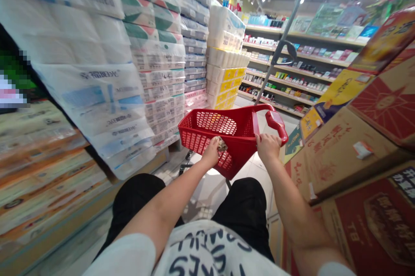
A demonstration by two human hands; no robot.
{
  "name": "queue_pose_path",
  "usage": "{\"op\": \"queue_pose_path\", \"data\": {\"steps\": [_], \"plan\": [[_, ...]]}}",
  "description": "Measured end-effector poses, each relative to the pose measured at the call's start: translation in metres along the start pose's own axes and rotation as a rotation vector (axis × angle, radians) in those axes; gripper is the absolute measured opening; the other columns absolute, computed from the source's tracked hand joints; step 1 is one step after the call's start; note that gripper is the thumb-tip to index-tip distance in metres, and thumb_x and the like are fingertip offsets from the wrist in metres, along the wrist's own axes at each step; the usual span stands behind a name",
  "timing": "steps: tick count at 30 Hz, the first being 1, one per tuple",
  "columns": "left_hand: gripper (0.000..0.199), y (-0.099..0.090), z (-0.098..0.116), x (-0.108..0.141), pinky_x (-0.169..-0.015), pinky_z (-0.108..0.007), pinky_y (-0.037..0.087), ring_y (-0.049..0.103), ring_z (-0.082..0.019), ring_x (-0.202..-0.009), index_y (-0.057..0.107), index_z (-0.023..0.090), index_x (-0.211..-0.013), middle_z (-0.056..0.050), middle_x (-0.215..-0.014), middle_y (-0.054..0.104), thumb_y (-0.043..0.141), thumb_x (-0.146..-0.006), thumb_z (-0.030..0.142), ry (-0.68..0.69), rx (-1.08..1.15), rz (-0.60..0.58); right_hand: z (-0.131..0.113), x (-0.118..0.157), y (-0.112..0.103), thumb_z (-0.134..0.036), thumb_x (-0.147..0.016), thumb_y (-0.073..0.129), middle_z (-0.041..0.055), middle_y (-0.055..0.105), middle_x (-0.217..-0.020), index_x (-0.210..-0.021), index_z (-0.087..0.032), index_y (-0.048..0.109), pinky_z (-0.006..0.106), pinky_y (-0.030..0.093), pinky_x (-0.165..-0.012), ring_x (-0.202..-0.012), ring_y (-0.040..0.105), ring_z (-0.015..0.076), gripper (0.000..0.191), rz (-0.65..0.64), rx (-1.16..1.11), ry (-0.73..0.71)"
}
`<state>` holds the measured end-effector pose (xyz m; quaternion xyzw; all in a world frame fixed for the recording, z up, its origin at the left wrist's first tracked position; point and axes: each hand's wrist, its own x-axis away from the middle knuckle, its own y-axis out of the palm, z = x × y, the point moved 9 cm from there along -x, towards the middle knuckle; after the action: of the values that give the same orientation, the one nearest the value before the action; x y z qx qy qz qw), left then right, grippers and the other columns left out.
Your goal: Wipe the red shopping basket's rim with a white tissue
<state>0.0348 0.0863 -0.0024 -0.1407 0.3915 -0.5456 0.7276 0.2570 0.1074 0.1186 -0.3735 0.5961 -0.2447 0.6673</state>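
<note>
Nearby, carton point(366, 228) reads "TB"; right hand point(269, 145) grips red cart point(241, 155).

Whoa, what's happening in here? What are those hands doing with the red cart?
Someone is in a shop with a red cart. Their right hand is on its rim, close to the handle. Their left hand is at the cart's near side, with a small patterned thing at its fingers; I can't tell what that is. Tall stacks of packs stand on the left, boxes on the right, and shelves of goods at the back.
</note>
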Motion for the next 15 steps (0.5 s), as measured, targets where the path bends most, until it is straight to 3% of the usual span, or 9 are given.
{"op": "queue_pose_path", "data": {"steps": [4, 7, 9, 10, 13, 15], "plan": [[0.058, -0.004, 0.004, 0.000, -0.115, -0.038, 0.029, 0.032, -0.022, -0.137, 0.042, 0.007, -0.136, -0.017, -0.146, 0.035, 0.039, -0.078, 0.003, -0.021, -0.009, 0.028, -0.035, 0.003, -0.006, -0.036, -0.095, 0.041, 0.0106, 0.069, -0.090, -0.089, -0.018, 0.068, 0.039, 0.031, -0.088, -0.090, 0.057, 0.0261, 0.033, -0.073, -0.030, -0.045], [0.058, -0.019, 0.012, 0.000, -0.116, -0.037, 0.027, 0.028, -0.020, -0.140, 0.039, 0.009, -0.138, -0.014, -0.148, 0.033, 0.036, -0.080, 0.005, 0.005, -0.012, 0.064, -0.061, 0.005, -0.016, -0.033, -0.093, 0.046, 0.0085, 0.069, -0.099, -0.103, -0.021, 0.067, 0.035, 0.035, -0.085, -0.092, 0.060, 0.0237, 0.026, -0.175, -0.162, -0.241], [0.057, -0.032, 0.020, -0.001, -0.117, -0.036, 0.026, 0.027, -0.019, -0.140, 0.038, 0.012, -0.139, -0.012, -0.147, 0.034, 0.036, -0.082, 0.008, 0.041, 0.006, 0.110, -0.063, 0.004, -0.030, -0.032, -0.095, 0.043, 0.0056, 0.069, -0.106, -0.108, -0.024, 0.066, 0.030, 0.038, -0.082, -0.093, 0.061, 0.0206, 0.028, -0.193, -0.289, -0.343], [0.055, -0.037, 0.024, -0.002, -0.117, -0.036, 0.026, 0.028, -0.018, -0.139, 0.037, 0.012, -0.139, -0.012, -0.147, 0.035, 0.035, -0.084, 0.009, 0.056, 0.025, 0.136, -0.056, 0.001, -0.038, -0.032, -0.095, 0.041, 0.0050, 0.069, -0.106, -0.108, -0.024, 0.066, 0.029, 0.039, -0.081, -0.093, 0.061, 0.0200, 0.029, -0.159, -0.324, -0.324], [0.051, -0.039, 0.030, -0.003, -0.116, -0.035, 0.028, 0.032, -0.016, -0.137, 0.036, 0.013, -0.140, -0.011, -0.145, 0.038, 0.030, -0.089, 0.012, 0.073, 0.079, 0.156, -0.042, -0.007, -0.042, -0.037, -0.096, 0.038, 0.0049, 0.071, -0.088, -0.087, -0.021, 0.071, 0.029, 0.039, -0.078, -0.083, 0.062, 0.0198, 0.037, -0.149, -0.307, -0.292], [0.051, -0.032, 0.027, -0.002, -0.113, -0.037, 0.033, 0.035, -0.017, -0.136, 0.036, 0.016, -0.140, -0.011, -0.144, 0.041, 0.030, -0.089, 0.013, 0.054, 0.069, 0.134, -0.050, -0.008, -0.034, -0.037, -0.098, 0.034, 0.0053, 0.070, -0.075, -0.071, -0.020, 0.068, 0.029, 0.038, -0.076, -0.075, 0.062, 0.0184, 0.047, -0.196, -0.303, -0.329]]}}
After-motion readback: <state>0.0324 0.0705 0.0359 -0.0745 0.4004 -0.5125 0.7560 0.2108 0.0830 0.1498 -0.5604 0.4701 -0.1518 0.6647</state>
